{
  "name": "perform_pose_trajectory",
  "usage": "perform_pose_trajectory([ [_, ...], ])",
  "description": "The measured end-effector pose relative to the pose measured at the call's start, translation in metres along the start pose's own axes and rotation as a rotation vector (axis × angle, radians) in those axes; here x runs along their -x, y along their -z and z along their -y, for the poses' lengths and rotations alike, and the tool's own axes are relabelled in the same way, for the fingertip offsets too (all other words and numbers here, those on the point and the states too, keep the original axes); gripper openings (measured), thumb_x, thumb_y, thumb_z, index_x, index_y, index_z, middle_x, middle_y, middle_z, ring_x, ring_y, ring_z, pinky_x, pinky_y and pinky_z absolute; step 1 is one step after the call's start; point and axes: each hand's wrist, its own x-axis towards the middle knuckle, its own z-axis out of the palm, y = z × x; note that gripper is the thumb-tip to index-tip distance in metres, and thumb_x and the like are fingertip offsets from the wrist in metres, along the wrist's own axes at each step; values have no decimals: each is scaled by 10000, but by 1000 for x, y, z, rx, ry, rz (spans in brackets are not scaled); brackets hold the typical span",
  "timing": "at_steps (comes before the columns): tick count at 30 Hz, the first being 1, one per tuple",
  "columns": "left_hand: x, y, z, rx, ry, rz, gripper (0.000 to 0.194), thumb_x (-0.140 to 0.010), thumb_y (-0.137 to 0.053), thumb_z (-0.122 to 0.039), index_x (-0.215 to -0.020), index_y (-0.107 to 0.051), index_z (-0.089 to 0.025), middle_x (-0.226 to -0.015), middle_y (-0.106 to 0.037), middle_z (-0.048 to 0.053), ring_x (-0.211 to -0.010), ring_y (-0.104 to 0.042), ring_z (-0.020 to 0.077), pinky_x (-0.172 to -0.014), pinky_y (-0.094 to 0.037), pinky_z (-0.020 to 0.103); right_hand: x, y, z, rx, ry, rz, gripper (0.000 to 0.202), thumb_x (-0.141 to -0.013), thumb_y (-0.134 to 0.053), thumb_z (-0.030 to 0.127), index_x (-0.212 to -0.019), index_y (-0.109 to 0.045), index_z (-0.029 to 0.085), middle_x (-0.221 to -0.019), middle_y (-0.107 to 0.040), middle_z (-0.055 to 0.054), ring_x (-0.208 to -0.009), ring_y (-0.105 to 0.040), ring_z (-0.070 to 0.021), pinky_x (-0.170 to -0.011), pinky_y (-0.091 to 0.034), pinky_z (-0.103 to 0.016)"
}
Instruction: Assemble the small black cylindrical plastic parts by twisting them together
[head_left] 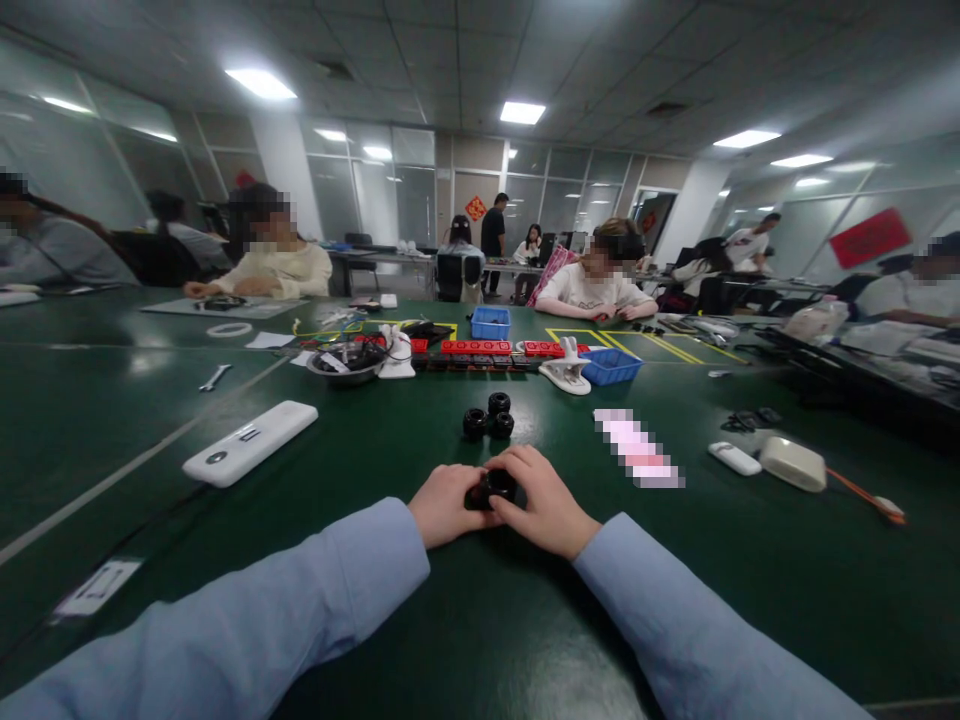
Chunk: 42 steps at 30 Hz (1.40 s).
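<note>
Between my two hands, low over the green table [420, 620], is a round black part [501, 487]. My left hand [448, 503] grips its left side. The fingers of my right hand [541, 500] curl around its right side and top, with the thumb at the near edge. Just beyond my fingers stand three similar black round parts, one at the left [475, 423], one at the back [499, 403] and one at the right [503, 425]. The underside of the held part is hidden by my hands.
A white power bank [251, 443] lies left and a phone [637, 448] right. Farther back are a bowl of black parts [349, 375], red racks [476, 348], blue baskets [611, 366] [490, 322] and a white clamp [566, 370]. People sit across the table.
</note>
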Motion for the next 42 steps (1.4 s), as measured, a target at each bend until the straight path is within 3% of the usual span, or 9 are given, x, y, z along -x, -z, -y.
perform_pose_trajectory([
  [3,0,1,0,11,-8,12,333,-717,-604,-497,-805,-584,-176,-806,-618,16,-764,-568,196,-662,-390,272,2,-1,-1,59,-57,-92,359,-776,-576,307,-1091,-503,154,-998,-566,-96,-929,-499,-239,-822,-411,-399],
  [6,1,3,-1,9,2,25,341,-706,-612,-507,-803,-584,-181,-805,-619,14,-769,-568,198,-666,-386,275,2,-2,-1,117,-122,-138,331,-796,-557,357,-1049,-526,147,-937,-580,-94,-887,-509,-238,-790,-414,-395],
  [11,2,4,-3,14,1,13,311,-723,-603,-474,-842,-591,-187,-837,-626,17,-793,-568,204,-692,-389,286,1,-1,2,169,-87,-85,189,-781,-588,332,-876,-577,170,-850,-585,-62,-834,-501,-217,-731,-413,-357],
  [16,2,3,-2,5,4,19,319,-716,-603,-482,-845,-595,-191,-828,-625,13,-783,-570,199,-685,-390,283,0,-2,4,118,-51,-86,106,-773,-581,235,-860,-571,176,-848,-574,-52,-836,-494,-203,-741,-421,-348],
  [24,1,0,1,-20,17,3,337,-704,-602,-501,-812,-587,-182,-787,-612,12,-741,-567,191,-662,-389,280,0,-1,4,74,-9,-64,132,-764,-548,171,-894,-568,181,-890,-572,-57,-868,-502,-204,-777,-432,-359],
  [29,2,4,-3,-15,39,16,368,-701,-591,-537,-817,-591,-189,-827,-618,17,-780,-570,208,-686,-393,291,2,-1,4,132,-80,-179,339,-723,-626,316,-1021,-542,179,-1033,-554,-100,-968,-500,-258,-826,-419,-413],
  [36,2,4,-4,-3,38,5,316,-685,-618,-492,-798,-583,-199,-806,-622,5,-769,-573,207,-683,-381,288,2,-4,7,165,-113,-151,213,-706,-660,300,-819,-520,185,-815,-559,-44,-793,-501,-223,-703,-422,-372],
  [42,3,6,-7,-21,46,0,331,-684,-605,-515,-774,-578,-198,-789,-622,7,-768,-577,215,-676,-384,297,2,-5,9,152,-112,-169,202,-695,-670,254,-788,-501,194,-884,-538,-57,-833,-493,-229,-725,-429,-378],
])
